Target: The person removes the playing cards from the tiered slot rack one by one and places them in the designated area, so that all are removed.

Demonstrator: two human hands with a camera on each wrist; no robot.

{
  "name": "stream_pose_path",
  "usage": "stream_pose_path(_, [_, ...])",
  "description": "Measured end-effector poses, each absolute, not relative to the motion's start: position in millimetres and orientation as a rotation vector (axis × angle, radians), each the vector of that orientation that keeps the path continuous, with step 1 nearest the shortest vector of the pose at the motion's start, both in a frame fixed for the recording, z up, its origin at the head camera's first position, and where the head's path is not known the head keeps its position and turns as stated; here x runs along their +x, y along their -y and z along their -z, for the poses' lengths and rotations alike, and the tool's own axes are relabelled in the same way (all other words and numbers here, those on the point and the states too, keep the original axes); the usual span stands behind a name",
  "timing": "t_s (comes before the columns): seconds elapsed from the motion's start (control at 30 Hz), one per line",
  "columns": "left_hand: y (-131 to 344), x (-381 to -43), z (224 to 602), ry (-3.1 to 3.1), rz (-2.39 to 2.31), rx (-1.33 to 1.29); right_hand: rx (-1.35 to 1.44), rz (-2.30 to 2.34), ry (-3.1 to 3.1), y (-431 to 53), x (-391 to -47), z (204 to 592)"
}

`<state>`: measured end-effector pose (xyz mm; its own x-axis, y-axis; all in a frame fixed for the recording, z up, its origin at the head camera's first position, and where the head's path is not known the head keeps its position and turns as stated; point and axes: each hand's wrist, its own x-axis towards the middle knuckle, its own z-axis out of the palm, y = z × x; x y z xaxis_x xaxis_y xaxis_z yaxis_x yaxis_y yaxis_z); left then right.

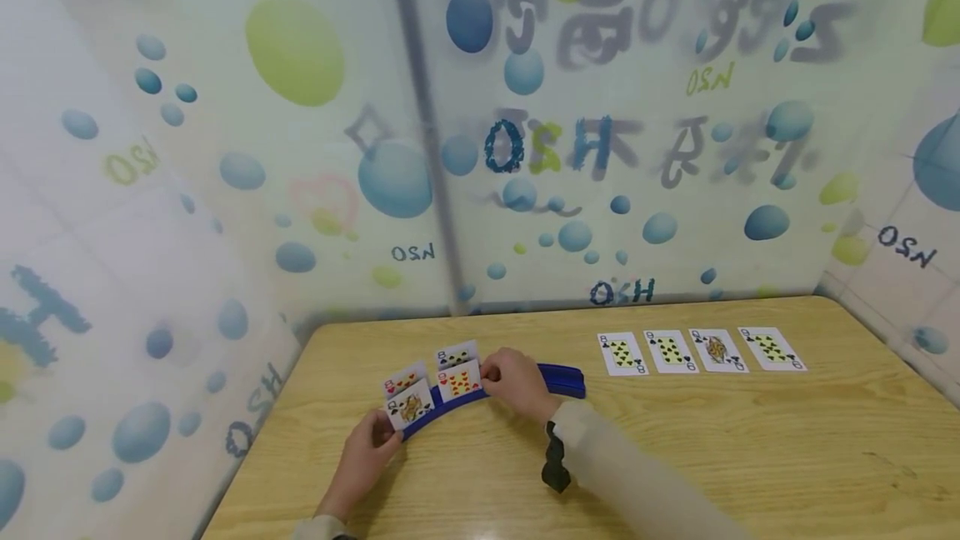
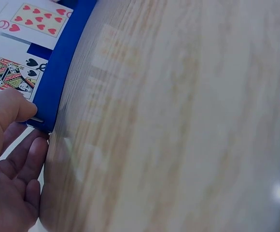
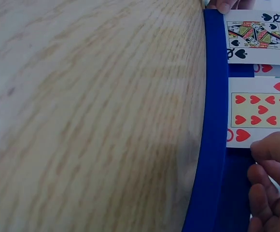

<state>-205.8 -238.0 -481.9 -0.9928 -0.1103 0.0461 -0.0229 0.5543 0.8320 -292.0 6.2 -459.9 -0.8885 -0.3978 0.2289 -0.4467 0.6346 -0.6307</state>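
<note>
A curved blue card holder stands on the table with playing cards upright in two rows. In the front row are the queen of spades at the left end and the nine of hearts to its right. Behind them, partly covered, are a red heart card and a black eight. My left hand grips the holder's left end, thumb at the queen's lower corner and fingers beyond the rim. With thumb and finger, my right hand pinches the right edge of the nine of hearts.
Several face-up cards lie in a row at the back right, among them a black eight and a black queen. The wooden table meets a wall patterned with bubbles behind it.
</note>
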Motion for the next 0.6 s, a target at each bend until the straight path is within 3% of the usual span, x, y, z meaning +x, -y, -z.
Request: stream_pose_path(0.6, [239.0,-205.1,481.8,2.707,1.433,0.127,0.617,-0.896,2.776,3.1,-286.9,456.5])
